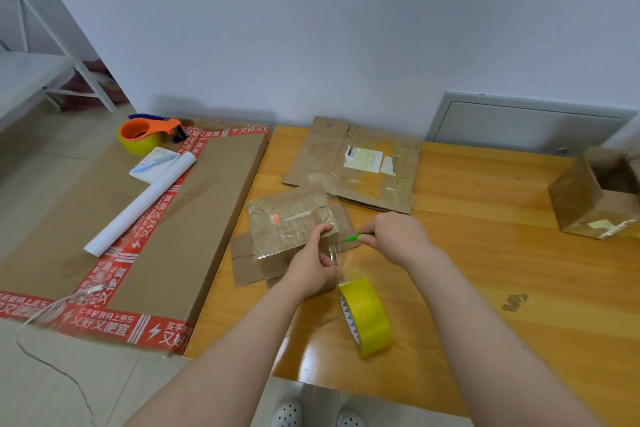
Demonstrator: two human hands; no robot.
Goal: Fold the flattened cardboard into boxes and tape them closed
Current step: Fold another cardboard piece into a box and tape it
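A small folded cardboard box, covered in old clear tape, stands on the wooden table. My left hand pinches a strip of clear tape stretched from the box's right corner down to a yellow tape roll, which hangs at the strip's end. My right hand grips a green-handled cutter, its tip pointing at the strip beside the box. A flattened cardboard with a white label lies behind the box. More flat cardboard pieces lie under it.
An open cardboard box stands at the table's right edge. To the left lies a large flat carton edged in red printed tape, carrying an orange tape dispenser, a notepad with pen and a white paper roll.
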